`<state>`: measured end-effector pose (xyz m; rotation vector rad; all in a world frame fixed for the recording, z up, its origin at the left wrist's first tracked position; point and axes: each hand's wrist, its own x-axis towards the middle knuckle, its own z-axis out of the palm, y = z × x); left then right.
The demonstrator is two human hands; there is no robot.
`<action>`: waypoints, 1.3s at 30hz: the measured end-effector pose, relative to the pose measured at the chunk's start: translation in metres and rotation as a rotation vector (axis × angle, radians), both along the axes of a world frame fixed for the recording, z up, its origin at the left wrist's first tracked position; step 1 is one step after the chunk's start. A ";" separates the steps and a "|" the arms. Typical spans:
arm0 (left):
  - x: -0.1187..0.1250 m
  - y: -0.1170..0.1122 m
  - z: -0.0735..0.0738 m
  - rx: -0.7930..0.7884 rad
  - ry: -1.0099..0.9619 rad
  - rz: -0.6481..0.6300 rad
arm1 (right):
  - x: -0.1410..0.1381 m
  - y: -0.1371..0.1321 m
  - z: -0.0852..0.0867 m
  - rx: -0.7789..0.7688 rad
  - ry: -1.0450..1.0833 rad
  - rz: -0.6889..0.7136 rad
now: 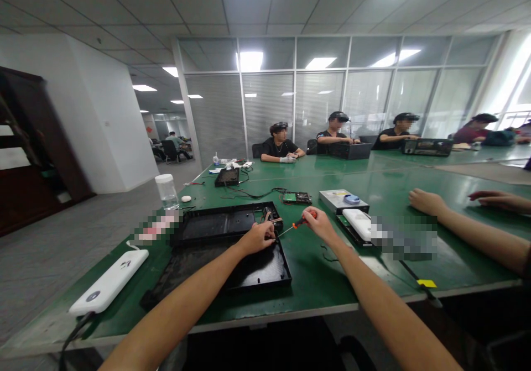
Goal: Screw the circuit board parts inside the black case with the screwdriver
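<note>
My right hand [321,224] is closed round the red-and-black handle of a screwdriver [286,231]. The shaft slants down and left, and its tip ends beside the fingers of my left hand [259,238]. Those fingers are pinched together over the right side of an open black plastic casing; what they hold is hidden. The casing lies as two shallow parts, the far tray [215,224] and the near panel [265,268], which shines on its inner face. Thin brown wires [269,216] show at the far tray's right end, just past my left hand.
A white power bank [110,282] and a clear jar [166,194] stand on the left. Right of my hands are a silver drive [343,199], a white device [357,224] and a green circuit board [296,198]. Another person's hand [427,202] rests farther right. Several people sit opposite.
</note>
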<state>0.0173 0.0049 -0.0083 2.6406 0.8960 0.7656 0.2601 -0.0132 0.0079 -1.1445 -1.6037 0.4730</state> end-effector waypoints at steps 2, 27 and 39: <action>0.000 0.001 0.000 -0.013 -0.007 -0.002 | -0.004 0.000 -0.001 0.008 -0.059 -0.006; -0.004 0.004 -0.003 0.025 -0.014 0.002 | -0.084 -0.022 0.105 -0.002 -1.095 -0.089; -0.004 0.000 0.000 0.000 -0.015 -0.010 | -0.076 -0.009 0.108 -0.037 -1.171 -0.140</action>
